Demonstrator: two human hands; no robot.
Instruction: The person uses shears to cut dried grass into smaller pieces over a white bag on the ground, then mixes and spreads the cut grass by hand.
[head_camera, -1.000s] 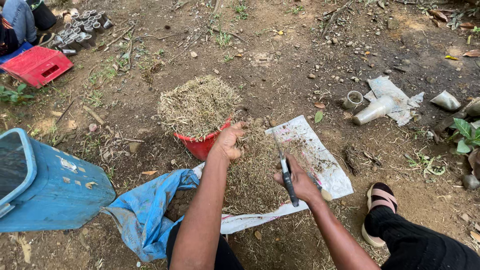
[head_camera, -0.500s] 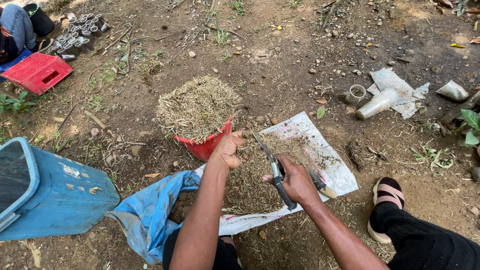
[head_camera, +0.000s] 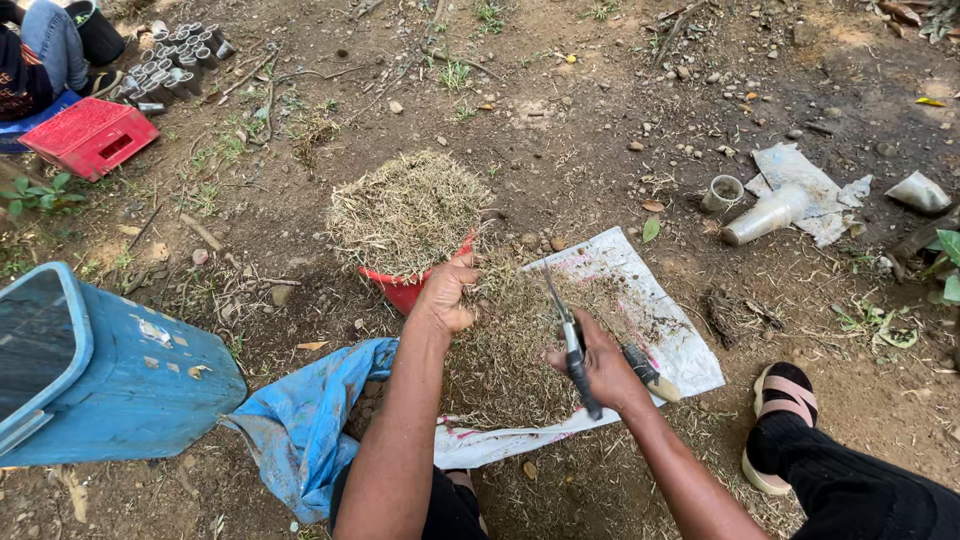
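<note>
Right hand gripping dark-handled shears (blades up), centre frame, left hand clutching wiry dry grass, w/ heaped red basin upper left.

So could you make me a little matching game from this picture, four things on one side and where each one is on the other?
Things:
1. shears
2. red basin
3. blue bin
4. red crate

Places:
A. lying on its side at the left edge
B. far upper left, beside small black pots
C. in the right hand
D. heaped with dry grass, by the left hand

Pairs: 1-C, 2-D, 3-A, 4-B
</note>
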